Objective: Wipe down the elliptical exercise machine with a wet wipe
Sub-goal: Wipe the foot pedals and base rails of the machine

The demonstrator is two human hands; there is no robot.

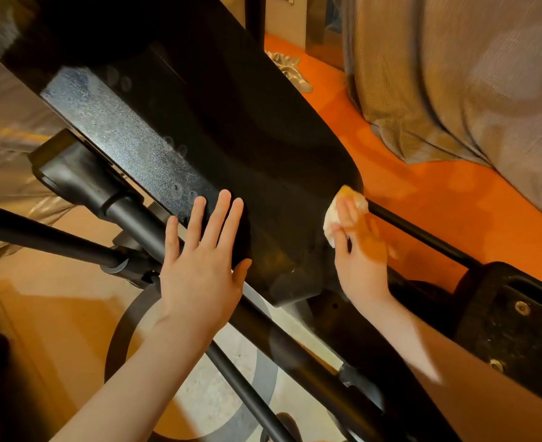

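From the head camera, we press our left hand (pixel 199 266) flat, fingers spread, on the black shroud (pixel 231 138) of the elliptical. Our right hand (pixel 360 250) pinches the bunched wipe (pixel 335 218) against the shroud's far edge, where a bar (pixel 422 234) emerges. We judge the wipe could snag at that joint, or miss the dusty strip (pixel 129 138). We see no readable writing.

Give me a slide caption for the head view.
Left hand braces the elliptical's black housing; right hand wipes it.

Glossy black plastic housing (pixel 247 148), dusty speckled panel (pixel 120 135), matt metal tubes (pixel 422 237).
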